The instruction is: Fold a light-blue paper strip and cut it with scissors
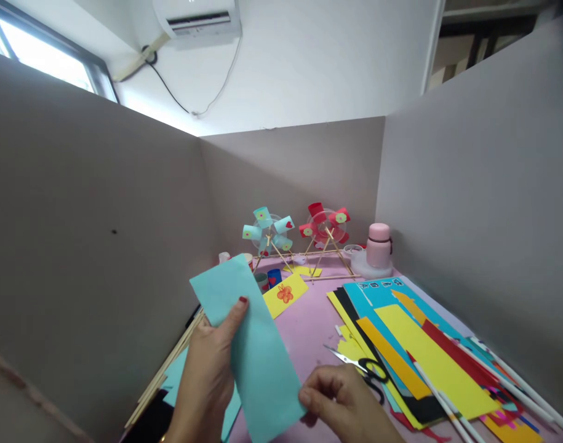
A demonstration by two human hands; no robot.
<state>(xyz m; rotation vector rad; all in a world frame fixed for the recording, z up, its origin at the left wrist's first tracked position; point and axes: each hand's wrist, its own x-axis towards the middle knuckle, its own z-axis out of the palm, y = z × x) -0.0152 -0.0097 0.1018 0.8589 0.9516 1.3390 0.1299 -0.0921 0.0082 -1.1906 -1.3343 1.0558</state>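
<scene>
A long strip of light blue paper point(258, 357) is held up in front of me at a slant. My left hand point(211, 351) grips its left side, thumb flat on the front and the other fingers hidden behind. At the lower right corner, my right hand point(331, 397) pinches the paper between thumb and fingers. Just beyond the right hand lie scissors point(362, 363) with black handles. Past the strip's upper end is a yellow card point(285, 294) with an orange flower drawn on it.
Two paper Ferris wheels, one blue point(268, 231) and one red point(325, 223), stand on stick frames at the back. A pink bottle point(379, 246) is right of them. Coloured paper sheets point(429, 344) and markers point(440, 394) cover the right side. Wooden sticks point(163, 372) lie left; grey partitions enclose the table.
</scene>
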